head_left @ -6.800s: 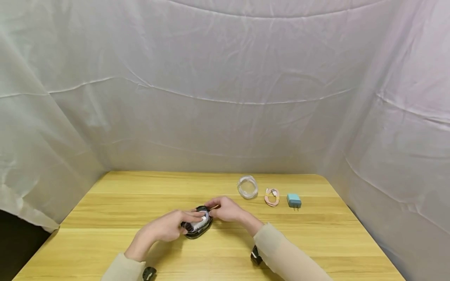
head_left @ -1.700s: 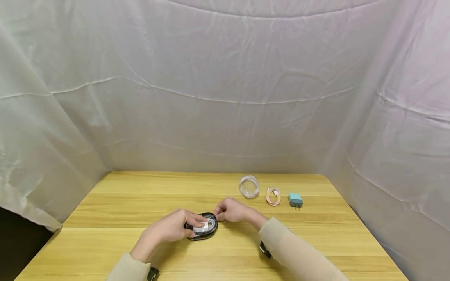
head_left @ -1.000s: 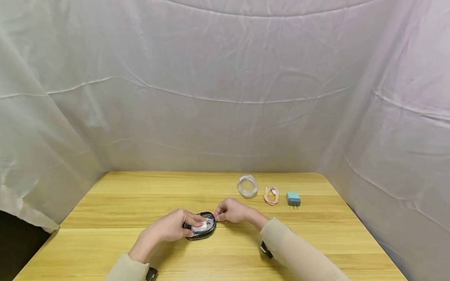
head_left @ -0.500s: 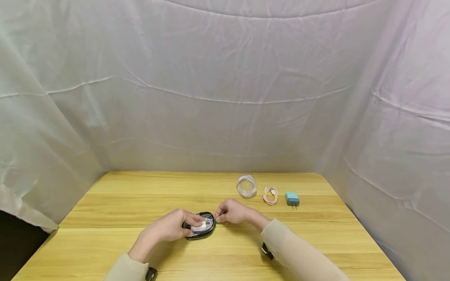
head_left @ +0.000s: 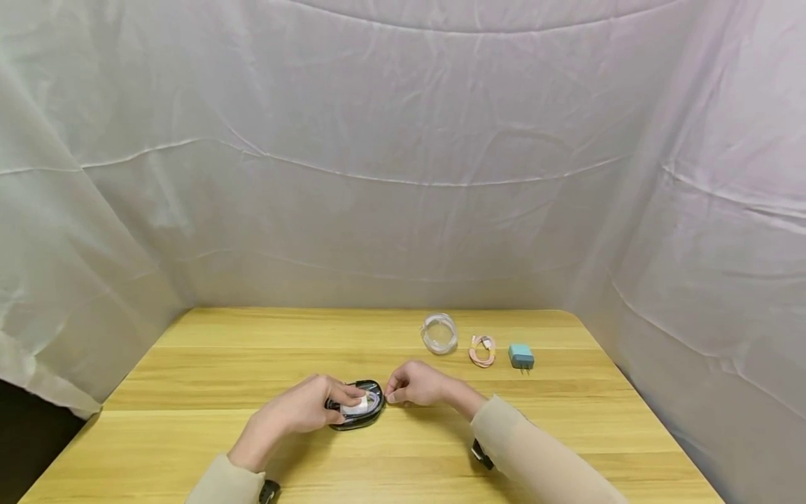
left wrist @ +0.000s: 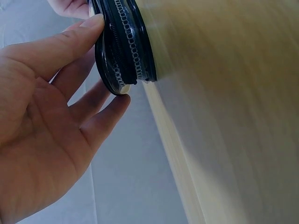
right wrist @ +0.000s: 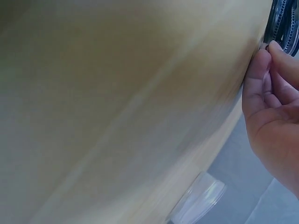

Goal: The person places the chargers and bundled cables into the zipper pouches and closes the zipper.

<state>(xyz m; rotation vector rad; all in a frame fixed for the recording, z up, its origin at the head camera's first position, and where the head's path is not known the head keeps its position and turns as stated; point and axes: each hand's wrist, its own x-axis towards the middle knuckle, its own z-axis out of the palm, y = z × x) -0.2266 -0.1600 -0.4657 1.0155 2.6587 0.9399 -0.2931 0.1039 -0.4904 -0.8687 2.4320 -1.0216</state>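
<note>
Black pouch (head_left: 357, 407): since 0.5 s ago our left hand (head_left: 302, 408) still grips it, right hand (head_left: 415, 385) pinching its zipper; barely any progress.

The left hand (left wrist: 42, 135) holds a small black zip case (left wrist: 124, 44) that sits on the wooden bench (left wrist: 224, 102). The thumb and fingertips touch its round edge. The zip shows.
</note>
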